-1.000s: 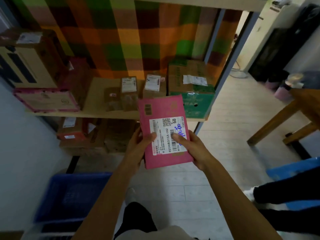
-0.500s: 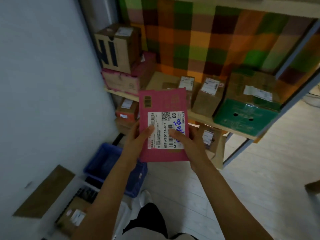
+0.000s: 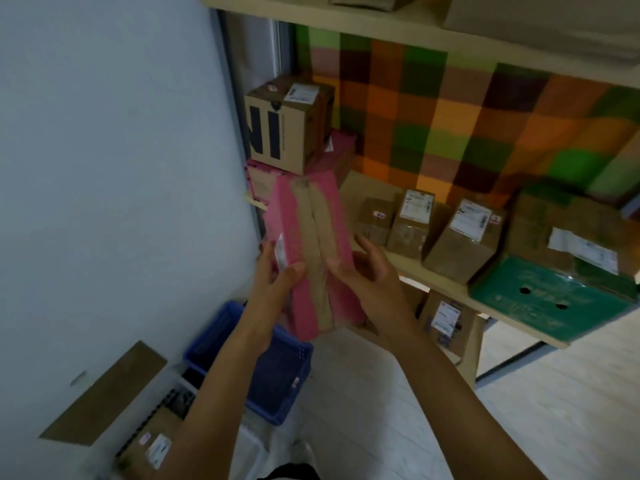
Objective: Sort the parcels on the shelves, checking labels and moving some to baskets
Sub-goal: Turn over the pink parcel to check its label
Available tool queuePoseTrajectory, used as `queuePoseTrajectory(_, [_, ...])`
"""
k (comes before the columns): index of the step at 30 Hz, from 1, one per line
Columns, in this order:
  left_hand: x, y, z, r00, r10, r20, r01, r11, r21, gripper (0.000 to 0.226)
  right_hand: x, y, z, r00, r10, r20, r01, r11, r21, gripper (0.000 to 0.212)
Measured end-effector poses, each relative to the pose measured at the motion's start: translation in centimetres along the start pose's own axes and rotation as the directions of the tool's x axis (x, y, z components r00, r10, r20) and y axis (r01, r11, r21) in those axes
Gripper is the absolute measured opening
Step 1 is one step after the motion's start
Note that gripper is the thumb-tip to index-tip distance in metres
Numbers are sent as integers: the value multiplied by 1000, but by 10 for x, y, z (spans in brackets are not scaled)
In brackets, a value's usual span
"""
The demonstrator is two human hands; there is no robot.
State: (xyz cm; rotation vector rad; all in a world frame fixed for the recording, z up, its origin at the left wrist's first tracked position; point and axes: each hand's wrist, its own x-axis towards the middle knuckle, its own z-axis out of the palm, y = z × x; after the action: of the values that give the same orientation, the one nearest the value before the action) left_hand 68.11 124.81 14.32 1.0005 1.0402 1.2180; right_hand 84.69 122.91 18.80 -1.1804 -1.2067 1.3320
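I hold a flat pink parcel [image 3: 308, 251] upright in front of the shelf, its brown-taped back side facing me and its white label turned to the left edge. My left hand [image 3: 277, 289] grips its left side, thumb on the tape. My right hand [image 3: 367, 271] holds its right side. Directly below the parcel, a blue basket [image 3: 273, 382] stands on the floor against the wall. On the wooden shelf [image 3: 450, 289] behind sit several labelled cardboard parcels [image 3: 464, 244], a green box [image 3: 554, 292] and a box printed "NI" [image 3: 280, 133] on a pink carton.
A white wall fills the left. A second container with a labelled brown parcel [image 3: 152, 445] lies at the lower left beside the basket. Another labelled box [image 3: 446, 320] stands under the shelf. A chequered cloth hangs behind the shelf. Light wood floor lies to the right.
I have turned the pink parcel over, so its label side faces left and its taped back faces me. My view has swung further left and closer to the shelf and blue basket.
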Motion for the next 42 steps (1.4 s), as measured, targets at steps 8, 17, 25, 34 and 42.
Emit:
queuePoseTrajectory(8, [31, -2, -14, 998, 59, 25, -60, 998, 25, 100, 47, -3, 11, 998, -2, 69, 2, 1000, 1, 26])
queuePoseTrajectory(17, [36, 15, -19, 994, -93, 54, 105, 946, -307, 123, 75, 11, 1, 981, 192, 33, -194, 977, 85, 92])
queuePoseTrajectory(25, [54, 20, 0, 981, 20, -191, 2, 994, 111, 48, 96, 12, -31, 991, 127, -36, -122, 984, 126, 48])
queuePoseTrajectory(34, [40, 19, 14, 975, 110, -191, -96, 992, 80, 71, 115, -3, -34, 964, 111, 243, -102, 993, -51, 40])
queuePoseTrajectory(42, [18, 14, -3, 913, 146, -380, -84, 981, 175, 71, 105, 7, 0, 979, 17, 204, 7, 993, -115, 51])
